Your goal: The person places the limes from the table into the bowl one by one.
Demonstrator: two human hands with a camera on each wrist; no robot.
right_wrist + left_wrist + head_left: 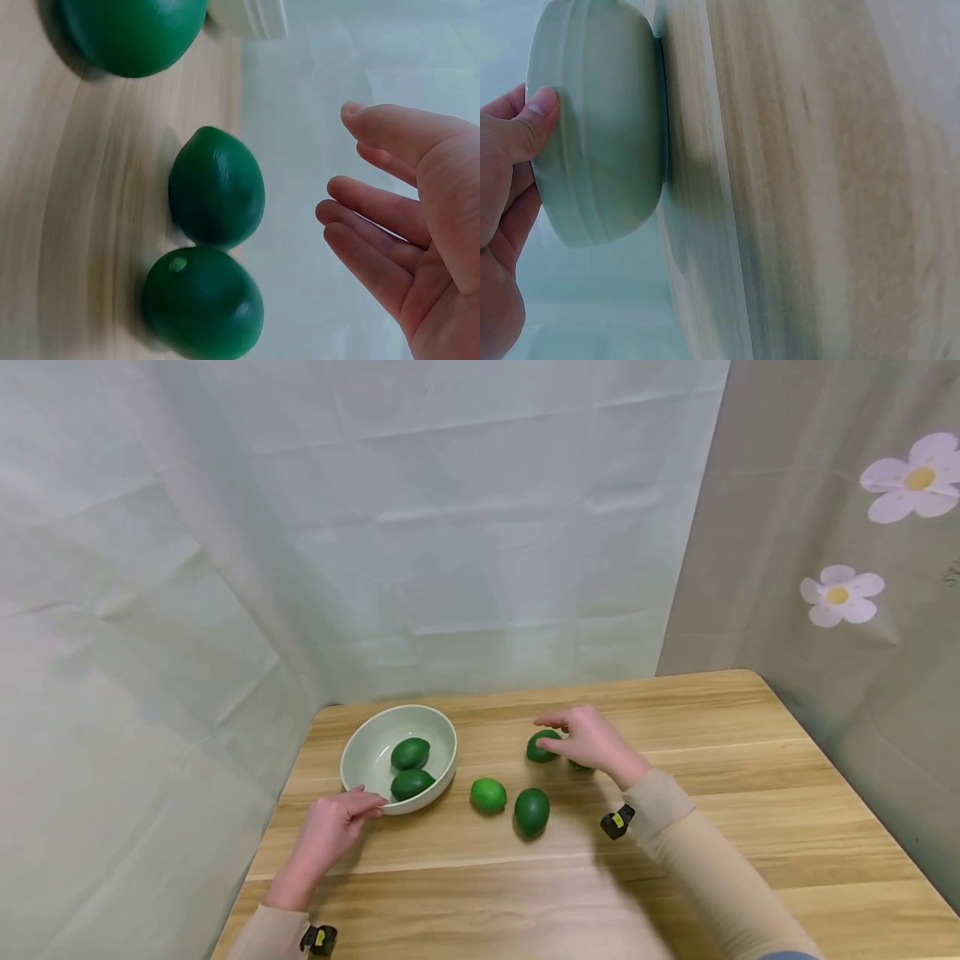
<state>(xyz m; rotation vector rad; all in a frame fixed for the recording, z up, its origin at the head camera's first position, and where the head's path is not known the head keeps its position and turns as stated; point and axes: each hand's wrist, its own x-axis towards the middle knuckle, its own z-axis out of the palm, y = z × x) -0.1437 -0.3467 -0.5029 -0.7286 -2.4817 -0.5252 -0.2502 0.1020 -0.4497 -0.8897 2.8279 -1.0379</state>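
Observation:
My left hand [330,827] pinches the near-left rim of a pale green bowl [366,758], thumb outside in the left wrist view. Two dark green avocado-like fruits [411,753] lie inside the bowl. My right hand [592,743] hovers over two more dark green fruits, one [537,752] by its fingertips and one [580,766] mostly hidden beneath it. The right wrist view shows those fruits, one with a pointed tip [217,187] and one with a stem nub [206,300], apart from the spread, bent fingers. The right hand holds nothing.
Between the bowl and my right hand, a bright green lime [489,795] and another dark green fruit [532,812] sit on the wooden table [450,893]. Pale curtains [480,543] hang behind and beside the table, with flowers printed on the right one.

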